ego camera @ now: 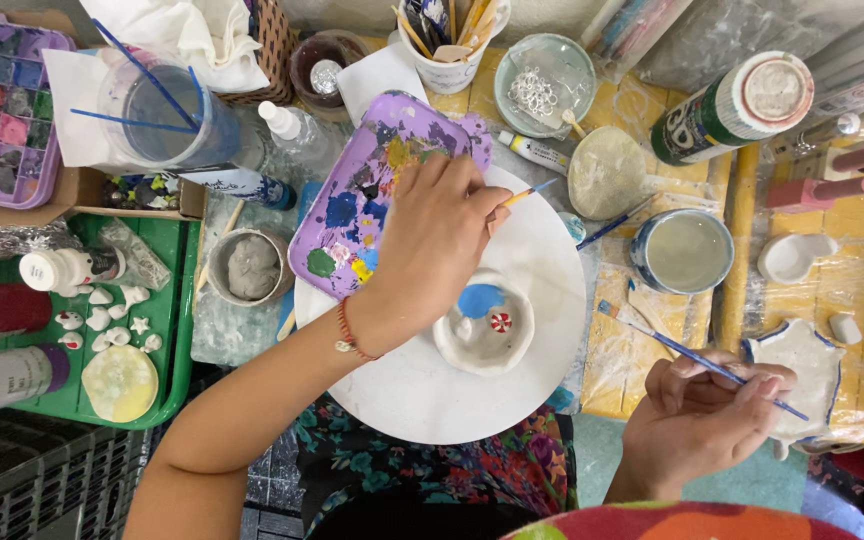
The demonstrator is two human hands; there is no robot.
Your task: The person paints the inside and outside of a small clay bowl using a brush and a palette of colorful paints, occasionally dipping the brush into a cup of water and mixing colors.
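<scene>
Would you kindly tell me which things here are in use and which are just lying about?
In use: left hand with thin brush; right hand with blue brush; clay bowl; palette; white plate.
Lying about: water cup; green tray; paint bottle.

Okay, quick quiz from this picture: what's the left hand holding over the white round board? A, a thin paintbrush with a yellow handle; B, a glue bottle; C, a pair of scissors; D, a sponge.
A: the left hand pinches a thin paintbrush with a yellow handle above the small white clay bowl on the white round board, while the right hand holds a separate blue-handled brush.
</scene>
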